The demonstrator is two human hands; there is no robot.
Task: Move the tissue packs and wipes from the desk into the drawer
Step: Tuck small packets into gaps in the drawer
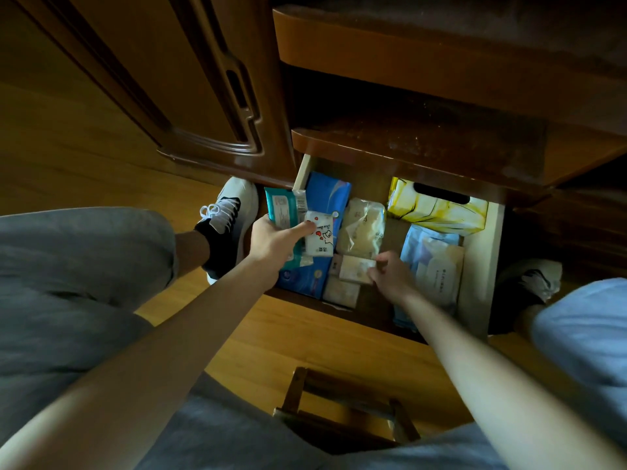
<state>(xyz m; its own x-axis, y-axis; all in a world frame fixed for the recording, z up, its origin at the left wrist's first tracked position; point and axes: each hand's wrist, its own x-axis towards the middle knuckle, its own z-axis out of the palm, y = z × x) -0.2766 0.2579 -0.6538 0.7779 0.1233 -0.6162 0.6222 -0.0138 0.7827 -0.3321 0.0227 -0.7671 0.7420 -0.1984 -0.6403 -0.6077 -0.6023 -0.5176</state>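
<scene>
Head view looks down into the open drawer [481, 259], already well filled. Left hand [271, 240] has its fingers [302, 228] closed round a stack: a teal wipes pack [280, 212] and a small white tissue pack [320, 237], held over the drawer's left side above a blue tissue pack [325, 195]. Right hand [390, 273] pinches a small beige pack [356, 268] near the drawer's middle, fingers curled shut on its edge. Yellow tissue box [437, 210] sits at the back right; beige soft pack [363, 225] in the centre; pale blue wipes pack [434, 262] at right.

Handling, by judgement: all light, soft, crushable; film wrappers likely slick, so take hold across the flat faces or short ends.

Writing: white pack shows red hearts, a cartoon figure and lettering like "Biu Biu"; other labels too small to read
</scene>
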